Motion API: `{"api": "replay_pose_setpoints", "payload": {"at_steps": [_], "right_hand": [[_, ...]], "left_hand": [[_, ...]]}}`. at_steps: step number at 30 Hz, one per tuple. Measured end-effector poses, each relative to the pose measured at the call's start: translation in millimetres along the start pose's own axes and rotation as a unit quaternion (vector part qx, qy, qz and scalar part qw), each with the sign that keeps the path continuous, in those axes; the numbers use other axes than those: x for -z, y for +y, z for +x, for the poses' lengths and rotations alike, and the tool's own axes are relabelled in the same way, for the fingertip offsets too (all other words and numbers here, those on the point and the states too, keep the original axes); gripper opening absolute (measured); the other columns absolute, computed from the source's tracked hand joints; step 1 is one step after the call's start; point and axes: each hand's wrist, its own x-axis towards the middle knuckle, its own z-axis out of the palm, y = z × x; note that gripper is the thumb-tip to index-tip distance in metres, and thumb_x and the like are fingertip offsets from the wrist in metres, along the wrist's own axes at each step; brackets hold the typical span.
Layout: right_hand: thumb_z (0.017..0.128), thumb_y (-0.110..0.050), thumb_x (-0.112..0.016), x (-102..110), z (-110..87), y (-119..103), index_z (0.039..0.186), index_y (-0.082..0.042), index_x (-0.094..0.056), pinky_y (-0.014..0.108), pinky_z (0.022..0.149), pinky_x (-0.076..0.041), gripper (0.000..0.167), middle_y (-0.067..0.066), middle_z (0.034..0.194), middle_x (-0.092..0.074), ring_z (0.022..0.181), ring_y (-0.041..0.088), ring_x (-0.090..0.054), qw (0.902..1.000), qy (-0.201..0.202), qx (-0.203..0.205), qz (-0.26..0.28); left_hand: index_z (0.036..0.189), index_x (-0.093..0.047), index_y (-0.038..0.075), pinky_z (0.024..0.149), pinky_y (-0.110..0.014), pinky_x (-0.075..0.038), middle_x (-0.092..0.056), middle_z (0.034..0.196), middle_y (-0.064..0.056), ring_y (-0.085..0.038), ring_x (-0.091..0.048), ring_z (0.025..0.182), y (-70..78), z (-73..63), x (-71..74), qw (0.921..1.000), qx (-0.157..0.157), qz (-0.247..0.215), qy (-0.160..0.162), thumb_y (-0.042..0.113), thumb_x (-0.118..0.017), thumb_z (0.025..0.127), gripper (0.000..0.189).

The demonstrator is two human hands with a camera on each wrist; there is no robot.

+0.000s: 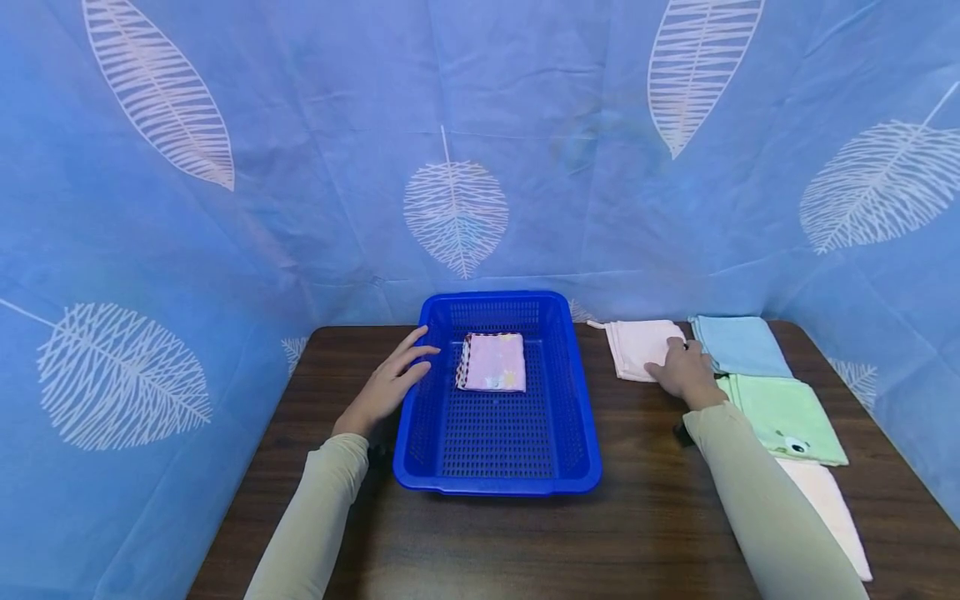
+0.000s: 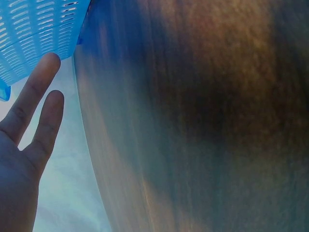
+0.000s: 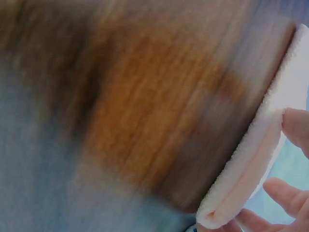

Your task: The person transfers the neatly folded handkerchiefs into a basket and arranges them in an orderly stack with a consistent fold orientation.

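Note:
A folded pale pink towel (image 1: 637, 348) lies at the back right of the table, a hanging loop at its far left corner. My right hand (image 1: 686, 368) is at its right side and grips that edge; in the right wrist view the thick folded edge of the pink towel (image 3: 251, 179) lies against the fingertips (image 3: 295, 126). My left hand (image 1: 390, 379) is beside the left wall of a blue plastic basket (image 1: 495, 486), fingers spread and loosely straight. Inside the basket, toward its far end, sits a folded pink patterned cloth (image 1: 495, 364) with a checked edge.
Right of my right hand lie a folded blue towel (image 1: 742, 346), a green towel (image 1: 787, 417) with an animal face, and a pale towel (image 1: 828, 508) partly hidden by my right sleeve. A blue leaf-print curtain (image 1: 337, 167) hangs behind the dark wooden table (image 1: 480, 550).

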Motion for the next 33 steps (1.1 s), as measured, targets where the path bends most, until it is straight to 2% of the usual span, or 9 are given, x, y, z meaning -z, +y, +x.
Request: {"api": "replay_pose_setpoints", "payload": {"at_steps": [3,8,17,21,26,33], "right_hand": [[0.098,-0.031,-0.061,2.0,0.2,-0.7,0.148,0.016,-0.025,0.076,0.107,-0.032,0.077,0.050,0.148,-0.019,0.131,0.072,-0.026,0.9999,0.004,-0.006,0.011],[0.096,-0.032,-0.064,2.6,0.7,-1.1,0.149,0.012,-0.026,0.075,0.109,-0.030,0.079,0.047,0.148,-0.022,0.133,0.069,-0.026,0.9995,0.003,-0.025,0.019],[0.089,-0.033,-0.072,0.5,-1.8,-3.8,0.145,0.016,-0.028,0.069,0.102,-0.038,0.086,0.050,0.137,-0.037,0.125,0.065,-0.036,0.9978,0.021,-0.047,0.041],[0.089,-0.032,-0.073,-0.9,-2.8,-4.7,0.145,0.016,-0.026,0.070,0.103,-0.037,0.088,0.050,0.138,-0.033,0.125,0.065,-0.034,0.9960,0.013,-0.068,0.056],[0.089,-0.033,-0.073,-2.3,-2.3,-5.2,0.145,0.014,-0.026,0.071,0.105,-0.033,0.087,0.050,0.140,-0.029,0.127,0.065,-0.030,0.9950,0.012,-0.074,0.066],[0.089,-0.037,-0.073,-1.7,-1.6,-5.7,0.143,0.020,-0.021,0.071,0.106,-0.033,0.095,0.051,0.135,-0.028,0.125,0.066,-0.032,0.9956,0.006,-0.080,0.048]], "left_hand": [[0.140,-0.057,0.037,0.120,-0.071,-0.026,-0.019,0.168,0.023,-0.024,-0.017,0.161,-1.0,1.5,-0.5,1.0000,-0.004,-0.003,0.000,0.054,-0.045,0.105,0.041],[0.138,-0.056,0.042,0.119,-0.071,-0.026,-0.019,0.168,0.024,-0.023,-0.017,0.161,-2.3,2.9,-0.8,1.0000,-0.006,-0.006,-0.001,0.056,-0.045,0.104,0.039],[0.140,-0.057,0.038,0.119,-0.072,-0.026,-0.019,0.167,0.027,-0.024,-0.017,0.161,-3.5,1.7,-1.1,0.9999,0.004,-0.010,-0.004,0.055,-0.047,0.104,0.042],[0.140,-0.056,0.041,0.118,-0.074,-0.026,-0.019,0.168,0.024,-0.026,-0.018,0.161,-3.9,1.2,-1.0,0.9999,0.005,-0.007,-0.005,0.053,-0.049,0.104,0.039],[0.139,-0.056,0.043,0.117,-0.074,-0.026,-0.018,0.168,0.024,-0.027,-0.017,0.161,-3.1,0.6,0.0,1.0000,0.007,-0.004,-0.004,0.053,-0.051,0.103,0.037],[0.138,-0.056,0.044,0.118,-0.073,-0.026,-0.019,0.167,0.026,-0.025,-0.018,0.161,-1.8,0.4,0.9,1.0000,0.007,-0.005,-0.004,0.051,-0.053,0.103,0.036]]}}
